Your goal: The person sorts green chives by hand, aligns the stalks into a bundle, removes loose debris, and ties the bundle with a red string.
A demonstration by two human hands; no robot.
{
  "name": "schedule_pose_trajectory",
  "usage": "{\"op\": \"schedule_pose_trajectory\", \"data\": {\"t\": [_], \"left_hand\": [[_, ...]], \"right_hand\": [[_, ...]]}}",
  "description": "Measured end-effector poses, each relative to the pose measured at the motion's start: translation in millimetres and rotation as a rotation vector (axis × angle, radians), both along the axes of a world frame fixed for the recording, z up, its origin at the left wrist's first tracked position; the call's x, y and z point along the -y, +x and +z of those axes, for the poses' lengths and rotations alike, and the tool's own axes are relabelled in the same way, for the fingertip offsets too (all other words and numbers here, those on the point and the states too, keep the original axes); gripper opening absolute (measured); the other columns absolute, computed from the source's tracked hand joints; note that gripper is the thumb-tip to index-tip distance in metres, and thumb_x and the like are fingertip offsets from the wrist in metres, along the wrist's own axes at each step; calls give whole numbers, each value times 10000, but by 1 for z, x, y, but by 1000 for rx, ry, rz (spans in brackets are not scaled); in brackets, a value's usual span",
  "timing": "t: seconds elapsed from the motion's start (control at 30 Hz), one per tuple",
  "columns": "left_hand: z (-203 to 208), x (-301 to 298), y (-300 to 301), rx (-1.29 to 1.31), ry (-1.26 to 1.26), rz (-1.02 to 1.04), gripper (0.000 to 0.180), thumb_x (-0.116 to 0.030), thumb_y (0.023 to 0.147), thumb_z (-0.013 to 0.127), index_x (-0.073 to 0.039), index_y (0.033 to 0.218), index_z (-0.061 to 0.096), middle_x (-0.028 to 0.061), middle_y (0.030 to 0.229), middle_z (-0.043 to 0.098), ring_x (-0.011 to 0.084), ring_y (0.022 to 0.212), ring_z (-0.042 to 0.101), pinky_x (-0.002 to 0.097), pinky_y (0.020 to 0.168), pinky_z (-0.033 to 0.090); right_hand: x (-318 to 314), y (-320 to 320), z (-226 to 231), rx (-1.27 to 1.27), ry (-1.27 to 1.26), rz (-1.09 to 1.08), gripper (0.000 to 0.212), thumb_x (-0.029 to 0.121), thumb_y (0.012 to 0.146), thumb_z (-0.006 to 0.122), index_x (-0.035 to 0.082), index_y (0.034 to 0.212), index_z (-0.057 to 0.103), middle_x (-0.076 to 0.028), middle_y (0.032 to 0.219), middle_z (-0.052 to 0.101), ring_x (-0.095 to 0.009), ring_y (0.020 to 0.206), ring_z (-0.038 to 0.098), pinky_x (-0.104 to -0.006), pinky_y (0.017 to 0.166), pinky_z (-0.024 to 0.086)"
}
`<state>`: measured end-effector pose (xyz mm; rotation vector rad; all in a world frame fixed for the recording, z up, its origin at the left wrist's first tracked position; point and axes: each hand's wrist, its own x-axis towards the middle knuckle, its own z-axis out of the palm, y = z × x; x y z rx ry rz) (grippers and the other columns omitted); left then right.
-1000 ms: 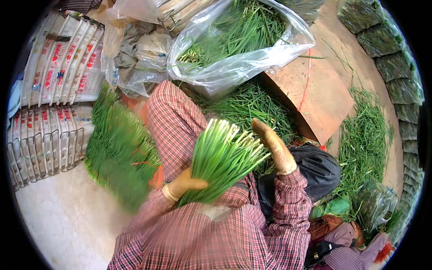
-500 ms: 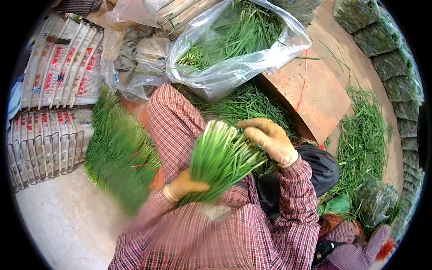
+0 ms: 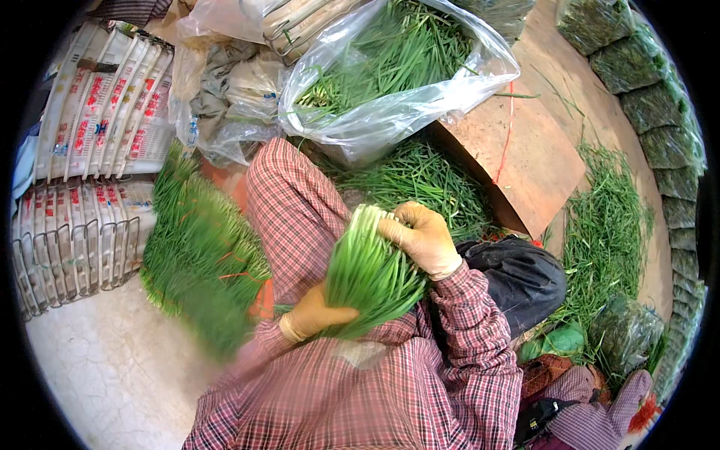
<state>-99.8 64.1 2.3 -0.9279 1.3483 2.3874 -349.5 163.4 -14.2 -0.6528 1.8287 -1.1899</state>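
Note:
A bunch of chives (image 3: 375, 262) is held above my lap, its pale cut ends up and its green leaves down. My left hand (image 3: 315, 311), in a tan glove, wraps the leafy lower part with the thumb across the front. My right hand (image 3: 424, 238), gloved likewise, grips the bunch near the pale ends, thumb in front and fingers curled behind, partly hidden. Beyond the bunch, loose chives (image 3: 435, 176) lie heaped beside my knee. At the left rests a big pile of chives (image 3: 199, 244), partly blurred, with a red tie on it.
An open clear plastic bag (image 3: 390, 105) full of chives stands ahead. To its right is a brown board box (image 3: 517, 150). White baskets (image 3: 90, 232) are stacked at left. Loose chives (image 3: 604, 240) cover the floor at right, near a row of wrapped bundles (image 3: 652, 105).
My right hand has moved left and slightly down, closing around the pale ends of the bunch. The bunch has turned more upright and its top looks narrower. My left hand has shifted slightly right.

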Motion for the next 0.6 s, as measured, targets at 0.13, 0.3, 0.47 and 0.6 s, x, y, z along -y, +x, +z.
{"op": "schedule_pose_trajectory", "data": {"t": [0.13,0.3,0.47,0.6], "left_hand": [[-15,0,8,13,11,22,560,-70,863,761,-44,1389,568,51,1296,659,184,1178,610,373,1040,468],[-10,0,2,13,-58,19,539,-67,852,733,-24,1364,571,49,1265,654,174,1158,606,345,1026,477],[-7,2,0,38,50,41,566,-81,857,739,-29,1390,556,57,1285,656,187,1159,616,372,1033,474],[-4,3,-3,14,57,62,561,-76,872,714,-14,1402,540,69,1315,637,192,1205,592,361,1056,460]], "right_hand": [[9,1,-11,98,194,-146,551,504,894,697,-45,898,740,-227,806,714,-324,734,687,-415,739,543],[-13,-36,-28,190,60,-418,558,536,953,646,-1,838,742,-76,789,727,-169,764,666,-302,772,515],[-18,-24,23,246,-9,19,482,360,948,688,14,1282,656,-100,1134,714,-191,1049,657,-317,947,504],[-7,-6,6,98,28,63,378,244,904,723,0,1188,672,-86,961,736,-141,862,684,-287,795,539]]}}
